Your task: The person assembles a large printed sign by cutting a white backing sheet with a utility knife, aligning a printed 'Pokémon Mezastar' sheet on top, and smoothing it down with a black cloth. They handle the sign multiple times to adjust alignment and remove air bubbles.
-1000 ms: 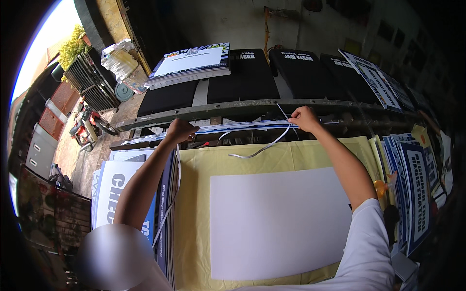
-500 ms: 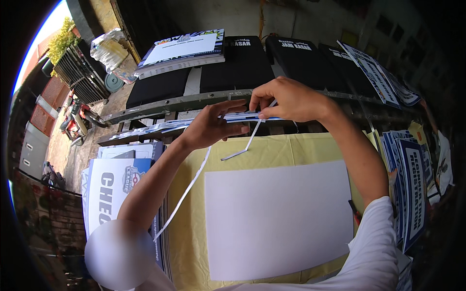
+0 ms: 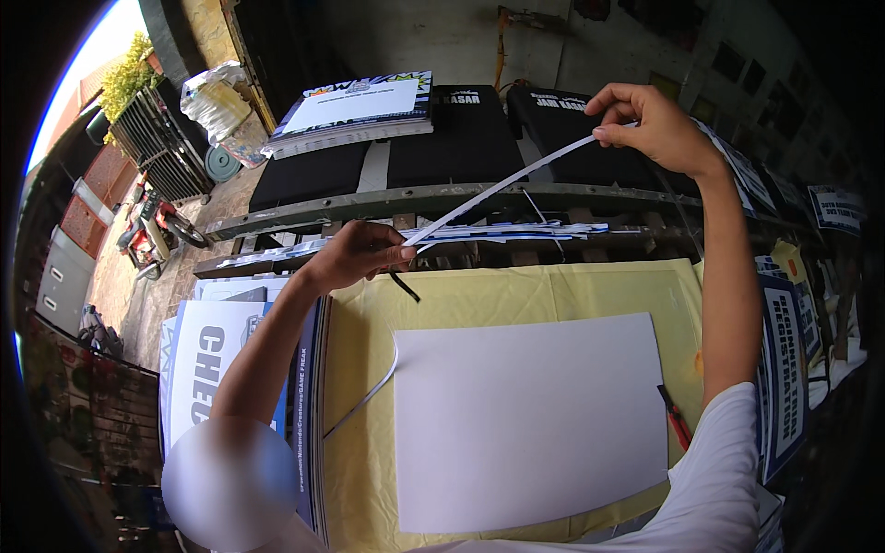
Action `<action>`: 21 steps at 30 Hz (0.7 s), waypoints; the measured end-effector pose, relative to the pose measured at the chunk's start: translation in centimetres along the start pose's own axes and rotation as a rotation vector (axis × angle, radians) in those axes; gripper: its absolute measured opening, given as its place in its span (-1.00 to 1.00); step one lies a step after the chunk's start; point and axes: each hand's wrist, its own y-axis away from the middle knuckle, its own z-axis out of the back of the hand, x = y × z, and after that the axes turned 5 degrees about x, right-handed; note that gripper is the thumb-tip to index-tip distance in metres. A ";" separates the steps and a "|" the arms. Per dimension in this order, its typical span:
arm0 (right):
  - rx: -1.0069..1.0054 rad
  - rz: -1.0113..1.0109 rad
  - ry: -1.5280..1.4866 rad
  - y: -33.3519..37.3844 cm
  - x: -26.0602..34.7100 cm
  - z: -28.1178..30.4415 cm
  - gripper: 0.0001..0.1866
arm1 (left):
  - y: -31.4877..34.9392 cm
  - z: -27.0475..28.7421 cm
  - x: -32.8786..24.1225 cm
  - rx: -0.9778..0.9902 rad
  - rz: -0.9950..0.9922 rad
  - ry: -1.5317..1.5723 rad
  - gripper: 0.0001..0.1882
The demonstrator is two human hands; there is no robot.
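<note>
A narrow white strip (image 3: 502, 189) is stretched at a slant between my two hands. My left hand (image 3: 358, 252) pinches its lower end above the near edge of a wooden rack. My right hand (image 3: 650, 127) pinches the upper end, raised at the far right over the black padded panels. Below the strip, a pile of thin white and blue strips (image 3: 544, 231) lies along the rack. A short dark strip (image 3: 405, 287) hangs just under my left hand. Another thin strip (image 3: 369, 399) curls from the yellow sheet to the edge of a blank white board (image 3: 530, 429).
The board lies on a yellow sheet (image 3: 359, 461); a red and black cutter (image 3: 678, 420) sits at its right edge. Printed signs are stacked at left (image 3: 205, 355) and right (image 3: 784, 369). Another printed stack (image 3: 355, 109) rests on black panels (image 3: 452, 147) behind a metal rail (image 3: 369, 202).
My hands, close together over the strip pile before, have spread apart. The right rose far to the right, the left moved slightly left and down. The white strip is now pulled taut between them.
</note>
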 end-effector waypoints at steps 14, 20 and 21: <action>-0.154 -0.368 -0.069 -4.1 -23.9 -21.5 -0.74 | -10.6 5.3 14.0 -0.270 0.289 -0.164 -0.74; -0.195 -0.430 0.233 -4.9 -21.7 -26.6 -0.65 | -12.2 3.8 18.3 -0.360 0.483 -0.387 -0.72; -0.196 -0.468 0.248 -3.7 -22.9 -26.1 -0.62 | -13.4 2.5 17.4 -0.342 0.497 -0.325 -0.65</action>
